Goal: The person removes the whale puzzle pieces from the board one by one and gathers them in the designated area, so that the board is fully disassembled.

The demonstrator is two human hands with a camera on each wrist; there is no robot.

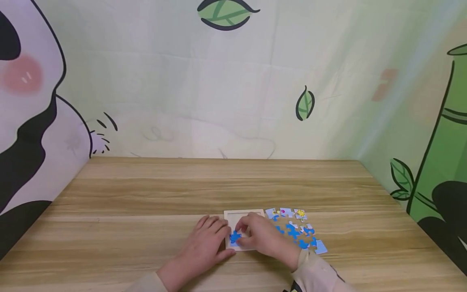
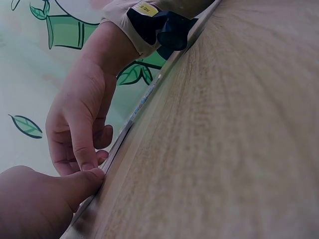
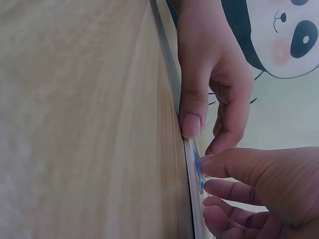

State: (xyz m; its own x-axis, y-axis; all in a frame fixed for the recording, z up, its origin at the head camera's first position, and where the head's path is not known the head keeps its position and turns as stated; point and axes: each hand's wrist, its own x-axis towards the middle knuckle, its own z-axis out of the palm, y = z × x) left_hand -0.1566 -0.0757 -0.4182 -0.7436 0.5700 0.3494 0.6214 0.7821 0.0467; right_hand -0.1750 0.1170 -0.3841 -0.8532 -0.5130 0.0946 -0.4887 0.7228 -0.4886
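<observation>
In the head view, a shallow pale wooden puzzle tray [image 1: 243, 211] lies on the table with a blue jigsaw piece [image 1: 234, 237] in its lower left part. My right hand [image 1: 260, 235] reaches over the tray from the right, its thumb and index finger curled at this piece and pinching it. The right wrist view shows the blue piece [image 3: 198, 162] low in the tray, under those fingertips. Along the tray's left edge, my left hand [image 1: 208, 241] rests with fingers extended and thumb near the lower left corner, steadying nothing else.
To the right of the tray lie several loose jigsaw pieces [image 1: 293, 231], mostly blue, some with yellow and pink drawings. The wood-grain table [image 1: 146, 190] meets a printed backdrop [image 1: 175, 89] with leaves, a panda and bamboo at its back and sides.
</observation>
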